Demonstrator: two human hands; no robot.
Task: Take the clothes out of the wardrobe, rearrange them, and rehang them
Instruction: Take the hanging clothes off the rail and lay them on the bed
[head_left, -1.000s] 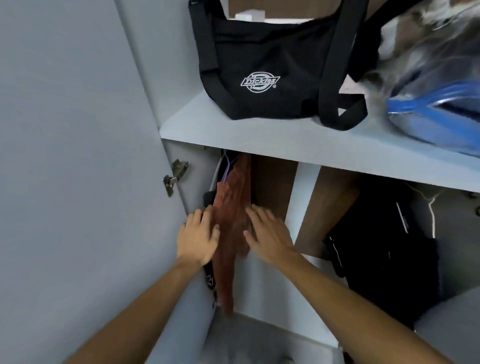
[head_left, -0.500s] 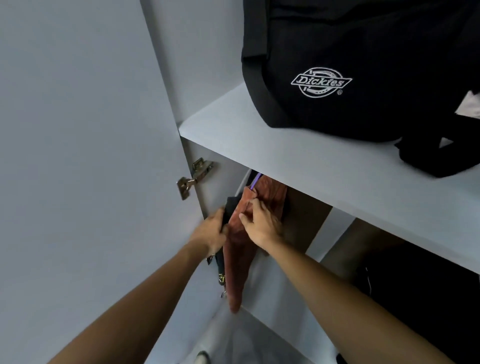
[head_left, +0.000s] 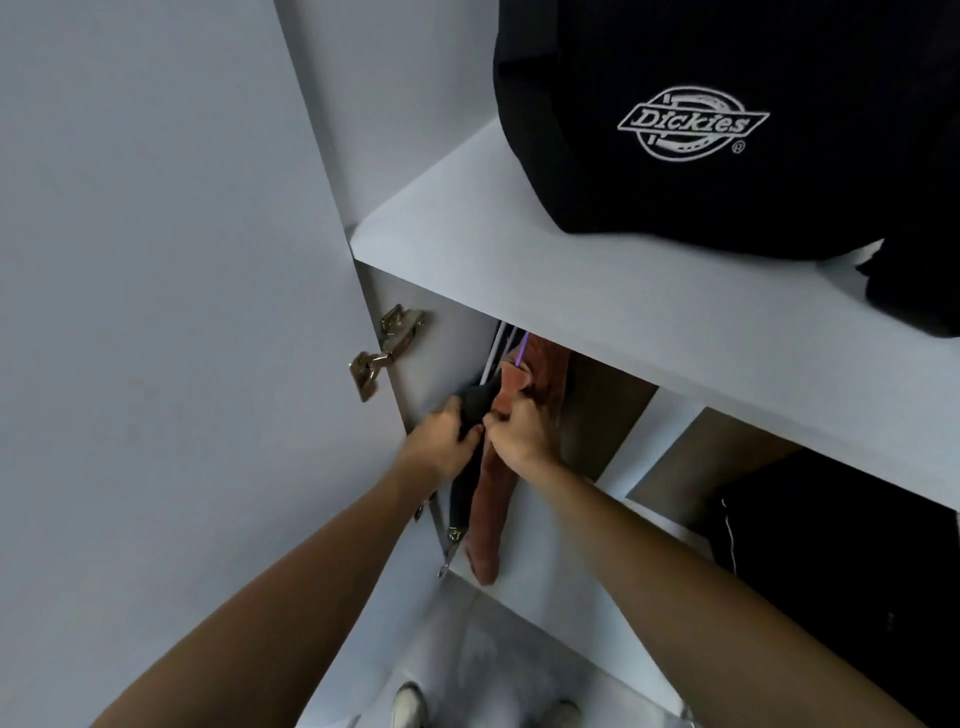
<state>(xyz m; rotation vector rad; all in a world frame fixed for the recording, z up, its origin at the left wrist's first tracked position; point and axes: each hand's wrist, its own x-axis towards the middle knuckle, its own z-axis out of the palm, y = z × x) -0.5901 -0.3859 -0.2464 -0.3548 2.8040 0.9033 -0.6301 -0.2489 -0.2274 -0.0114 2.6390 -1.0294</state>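
The left hand (head_left: 441, 447) grips the dark garment (head_left: 470, 415) near its top; the right hand (head_left: 519, 434) pinches the rust-coloured garment (head_left: 491, 499) just beside it. Both garments hang directly below the white shelf (head_left: 597, 306), at its left end, against the wardrobe side wall near the hinge (head_left: 387, 345). Hanger wires (head_left: 501, 348) rise above the hands. The fabric looks soft, limp and light. Hold at the hanger shoulders, not the cloth, to prevent slipping. A black bag (head_left: 701, 124) rests on the shelf.

A Dickies bag (head_left: 691, 130) sits on the wardrobe shelf (head_left: 597, 306); below it two garments (head_left: 485, 499) hang side by side, beside the hinged door (head_left: 156, 312).
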